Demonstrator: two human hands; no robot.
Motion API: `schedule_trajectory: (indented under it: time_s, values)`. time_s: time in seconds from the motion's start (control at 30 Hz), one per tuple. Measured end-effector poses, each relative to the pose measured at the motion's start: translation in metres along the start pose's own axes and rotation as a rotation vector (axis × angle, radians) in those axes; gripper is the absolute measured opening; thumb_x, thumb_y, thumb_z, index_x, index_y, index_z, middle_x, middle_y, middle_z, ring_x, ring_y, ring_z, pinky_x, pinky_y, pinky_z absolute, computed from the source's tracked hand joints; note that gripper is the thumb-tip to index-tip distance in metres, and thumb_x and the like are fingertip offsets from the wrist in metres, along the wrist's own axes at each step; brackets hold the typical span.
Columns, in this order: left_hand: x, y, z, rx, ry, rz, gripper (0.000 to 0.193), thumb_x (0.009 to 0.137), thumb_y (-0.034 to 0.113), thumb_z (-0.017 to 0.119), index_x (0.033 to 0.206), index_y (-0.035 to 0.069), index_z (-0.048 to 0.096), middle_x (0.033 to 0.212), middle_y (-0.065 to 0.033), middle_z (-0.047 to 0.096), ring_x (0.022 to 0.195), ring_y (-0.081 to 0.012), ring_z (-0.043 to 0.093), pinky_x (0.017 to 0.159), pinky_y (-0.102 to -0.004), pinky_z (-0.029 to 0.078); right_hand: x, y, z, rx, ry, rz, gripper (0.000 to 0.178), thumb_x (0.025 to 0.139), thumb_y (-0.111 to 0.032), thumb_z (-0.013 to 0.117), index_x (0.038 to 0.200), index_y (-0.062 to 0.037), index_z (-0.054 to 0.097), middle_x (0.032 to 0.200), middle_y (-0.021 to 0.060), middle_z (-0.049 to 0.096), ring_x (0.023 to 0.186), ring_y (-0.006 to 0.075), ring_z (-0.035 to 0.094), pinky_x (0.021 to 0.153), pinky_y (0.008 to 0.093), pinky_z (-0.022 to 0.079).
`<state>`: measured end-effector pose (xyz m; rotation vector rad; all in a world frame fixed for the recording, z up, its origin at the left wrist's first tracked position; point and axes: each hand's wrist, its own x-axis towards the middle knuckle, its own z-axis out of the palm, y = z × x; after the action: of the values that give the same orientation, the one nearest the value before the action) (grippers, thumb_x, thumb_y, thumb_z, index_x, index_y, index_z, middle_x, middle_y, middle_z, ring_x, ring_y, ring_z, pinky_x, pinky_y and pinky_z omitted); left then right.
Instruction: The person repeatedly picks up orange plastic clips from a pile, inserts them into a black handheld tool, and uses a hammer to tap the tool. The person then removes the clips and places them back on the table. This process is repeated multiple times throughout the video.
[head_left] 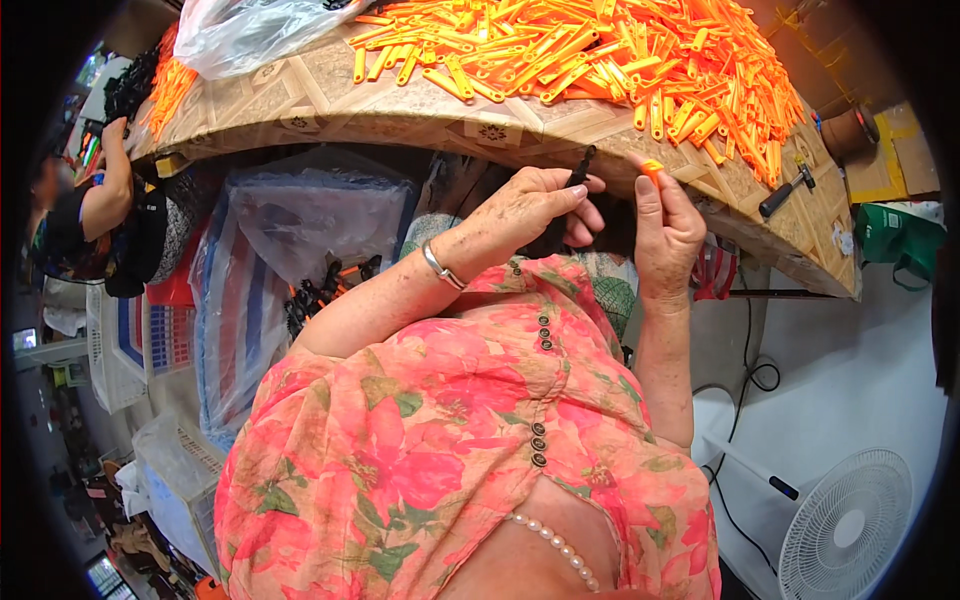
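Note:
Just off the table's front edge, my left hand [560,205] pinches a slender black plastic piece [584,163] between thumb and fingers. Its lower part is hidden by the hand. To the right, my right hand [668,232] grips a small orange plastic piece [651,167] at its fingertips; most of it is covered. The two pieces are apart. Beyond both hands, a big heap of orange plastic handles [570,55], long and flat with a hole near one end, lies on the wood-patterned table [300,105].
A small hammer [788,192] lies at the table's right edge. Clear plastic film [265,40] sits at the far left. Below, a large lined bag [270,220] holds black and orange parts. A white fan [848,524] stands lower right; another person [107,205] works at left.

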<state>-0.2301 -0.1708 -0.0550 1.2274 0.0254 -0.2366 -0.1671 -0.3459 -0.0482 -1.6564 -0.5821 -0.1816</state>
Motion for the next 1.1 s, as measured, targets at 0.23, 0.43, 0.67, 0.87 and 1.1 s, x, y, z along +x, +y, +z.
schedule_trajectory:
  time_s: [0.23, 0.43, 0.67, 0.87, 1.1]
  values:
    - [0.000, 0.010, -0.002, 0.181, -0.280, -0.087, 0.033, 0.102, 0.021, 0.049, 0.116, -0.007, 0.060, 0.085, -0.0082, 0.068, 0.075, -0.0125, 0.066, 0.068, -0.0252, 0.053, 0.000, 0.004, -0.002, 0.038, -0.190, 0.214, 0.018, 0.092, -0.018, 0.069, 0.097, -0.0001, 0.071, 0.070, -0.0036, 0.060, 0.064, 0.0030, 0.051, 0.057, 0.0216, 0.044]
    - [0.001, 0.015, -0.008, -0.572, -0.374, -0.145, 0.051, 0.102, 0.026, 0.040, 0.136, -0.011, 0.043, 0.120, -0.0287, 0.061, 0.099, -0.0290, 0.068, 0.086, -0.0329, 0.056, -0.002, 0.002, -0.005, 0.654, 0.050, 0.439, 0.021, 0.095, -0.023, 0.066, 0.092, -0.0021, 0.065, 0.062, -0.0066, 0.045, 0.050, 0.0007, 0.035, 0.040, 0.0184, 0.023]
    - [0.009, -0.006, 0.017, -0.261, -0.088, 0.145, 0.060, 0.090, 0.000, 0.063, 0.145, 0.001, 0.039, 0.136, -0.0149, 0.055, 0.109, -0.0189, 0.063, 0.097, -0.0307, 0.050, -0.002, 0.000, 0.011, 0.851, 0.251, 0.474, 0.018, 0.095, -0.024, 0.066, 0.095, -0.0071, 0.061, 0.065, -0.0069, 0.042, 0.050, 0.0018, 0.034, 0.041, 0.0177, 0.024]
    - [0.016, -0.010, 0.021, -0.341, 0.085, 0.316, 0.039, 0.094, 0.010, 0.064, 0.131, 0.000, 0.056, 0.133, -0.0120, 0.057, 0.108, -0.0164, 0.063, 0.094, -0.0295, 0.052, -0.009, 0.003, 0.026, 0.740, 0.235, 0.478, 0.014, 0.096, -0.024, 0.065, 0.092, -0.0108, 0.061, 0.066, -0.0080, 0.045, 0.050, -0.0004, 0.035, 0.041, 0.0164, 0.025]
    - [0.012, -0.002, 0.017, -0.361, 0.217, 0.225, 0.027, 0.094, 0.014, 0.064, 0.115, -0.003, 0.063, 0.108, -0.0145, 0.069, 0.095, -0.0238, 0.071, 0.077, -0.0316, 0.060, -0.015, 0.011, 0.022, 0.371, 0.128, 0.306, 0.016, 0.097, -0.023, 0.063, 0.097, -0.0073, 0.064, 0.068, -0.0085, 0.045, 0.055, -0.0011, 0.035, 0.046, 0.0170, 0.027]
